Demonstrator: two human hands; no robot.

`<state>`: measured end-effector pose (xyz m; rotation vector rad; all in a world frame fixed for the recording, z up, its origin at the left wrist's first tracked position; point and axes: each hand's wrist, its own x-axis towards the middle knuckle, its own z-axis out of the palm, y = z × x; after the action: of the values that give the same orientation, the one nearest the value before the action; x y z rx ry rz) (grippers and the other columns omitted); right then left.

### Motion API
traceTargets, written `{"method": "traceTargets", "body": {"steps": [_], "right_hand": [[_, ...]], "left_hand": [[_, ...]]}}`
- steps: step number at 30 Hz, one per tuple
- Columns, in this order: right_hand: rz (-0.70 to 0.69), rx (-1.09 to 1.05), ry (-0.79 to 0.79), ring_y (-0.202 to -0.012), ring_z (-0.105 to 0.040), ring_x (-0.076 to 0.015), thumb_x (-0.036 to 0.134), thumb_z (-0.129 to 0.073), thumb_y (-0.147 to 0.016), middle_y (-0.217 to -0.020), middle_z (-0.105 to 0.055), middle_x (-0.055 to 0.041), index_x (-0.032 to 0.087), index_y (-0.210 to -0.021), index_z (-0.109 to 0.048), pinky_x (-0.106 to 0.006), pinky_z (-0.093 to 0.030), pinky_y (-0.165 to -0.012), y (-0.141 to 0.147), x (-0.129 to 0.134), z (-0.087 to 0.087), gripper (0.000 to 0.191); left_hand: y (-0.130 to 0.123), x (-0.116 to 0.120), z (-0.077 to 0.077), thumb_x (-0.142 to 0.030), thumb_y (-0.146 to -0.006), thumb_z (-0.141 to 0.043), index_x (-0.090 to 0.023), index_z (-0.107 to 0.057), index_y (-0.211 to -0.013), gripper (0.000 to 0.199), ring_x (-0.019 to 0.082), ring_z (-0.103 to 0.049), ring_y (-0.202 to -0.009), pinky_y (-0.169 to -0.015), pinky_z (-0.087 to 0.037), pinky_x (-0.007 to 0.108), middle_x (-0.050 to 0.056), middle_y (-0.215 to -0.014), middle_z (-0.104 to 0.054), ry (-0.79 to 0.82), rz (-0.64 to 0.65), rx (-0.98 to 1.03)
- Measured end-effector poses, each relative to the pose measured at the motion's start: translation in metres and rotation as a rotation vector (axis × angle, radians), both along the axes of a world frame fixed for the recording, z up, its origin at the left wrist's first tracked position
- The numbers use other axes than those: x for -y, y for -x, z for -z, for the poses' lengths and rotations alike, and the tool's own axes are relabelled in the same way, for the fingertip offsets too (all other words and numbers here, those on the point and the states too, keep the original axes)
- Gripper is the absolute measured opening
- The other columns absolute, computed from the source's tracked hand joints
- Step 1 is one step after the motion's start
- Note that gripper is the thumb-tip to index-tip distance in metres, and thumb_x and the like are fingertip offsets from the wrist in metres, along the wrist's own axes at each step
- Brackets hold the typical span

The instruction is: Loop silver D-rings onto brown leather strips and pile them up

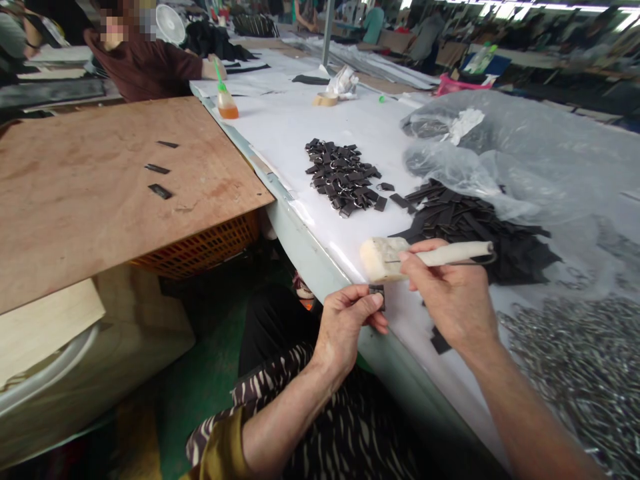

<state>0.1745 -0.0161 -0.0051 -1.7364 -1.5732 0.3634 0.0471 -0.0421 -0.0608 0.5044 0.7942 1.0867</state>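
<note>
Pinched between thumb and fingers of my left hand [350, 323] is a small black strip [378, 291], at the table's front edge. My right hand [455, 297] grips a pen-like tool with an off-white handle [457, 253]; a thin tip shows ahead of the fingers, over a cream-coloured block [383, 259]. Whether tip and block touch, I cannot tell. Beyond the hands lies a pile of black tabs with metal rings [343, 175]. A heap of loose black strips [460, 217] is behind my right hand, and many metal rings [575, 360] lie to the right.
Clear plastic bags [530, 147] cover the right back. On the white table [280, 127] stand a bottle of orange liquid [228, 105] and a tape roll [325, 99]. A wooden board [90, 200] is on the left, over an orange crate [200, 247]. Another person [145, 67] sits beyond.
</note>
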Motion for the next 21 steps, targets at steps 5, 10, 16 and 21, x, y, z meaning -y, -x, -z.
{"method": "traceTargets", "body": {"steps": [5,10,16,21], "right_hand": [[0.047,-0.081,-0.064,-0.047,-0.052,-0.0123,0.037,-0.062,-0.077,-0.053,-0.057,0.0025,0.022,-0.075,-0.06,-0.023,-0.039,-0.043,-0.002,0.004,-0.013,0.015],[0.033,-0.162,-0.052,-0.055,-0.058,-0.0145,0.036,-0.061,-0.079,-0.052,-0.057,0.0022,0.022,-0.074,-0.06,-0.023,-0.041,-0.045,-0.005,0.009,-0.018,0.014],[0.035,-0.603,-0.037,-0.048,-0.051,-0.0099,0.035,-0.065,-0.076,-0.065,-0.063,-0.0007,0.02,-0.077,-0.06,-0.023,-0.039,-0.044,-0.011,0.016,-0.007,0.016],[0.006,-0.91,-0.005,-0.055,-0.053,-0.0111,0.028,-0.065,-0.076,-0.066,-0.061,-0.0005,0.02,-0.074,-0.06,-0.022,-0.037,-0.046,-0.018,0.032,0.0,0.01]], "left_hand": [[0.0,0.001,0.0,-0.028,-0.07,-0.067,-0.011,-0.061,-0.066,0.018,0.011,-0.051,-0.045,-0.054,-0.041,0.026,0.002,-0.051,-0.058,-0.004,-0.006,0.001],[-0.001,0.003,-0.003,-0.027,-0.071,-0.065,-0.011,-0.061,-0.065,0.017,0.011,-0.05,-0.045,-0.053,-0.041,0.025,0.002,-0.051,-0.058,-0.01,-0.006,0.0],[0.0,0.007,-0.009,-0.026,-0.071,-0.067,-0.012,-0.061,-0.065,0.016,0.011,-0.051,-0.046,-0.054,-0.042,0.026,0.002,-0.051,-0.058,-0.02,-0.025,0.015],[0.0,0.011,-0.011,-0.025,-0.072,-0.066,-0.011,-0.063,-0.068,0.015,0.011,-0.052,-0.046,-0.055,-0.042,0.026,0.002,-0.052,-0.059,-0.036,-0.018,0.015]]}}
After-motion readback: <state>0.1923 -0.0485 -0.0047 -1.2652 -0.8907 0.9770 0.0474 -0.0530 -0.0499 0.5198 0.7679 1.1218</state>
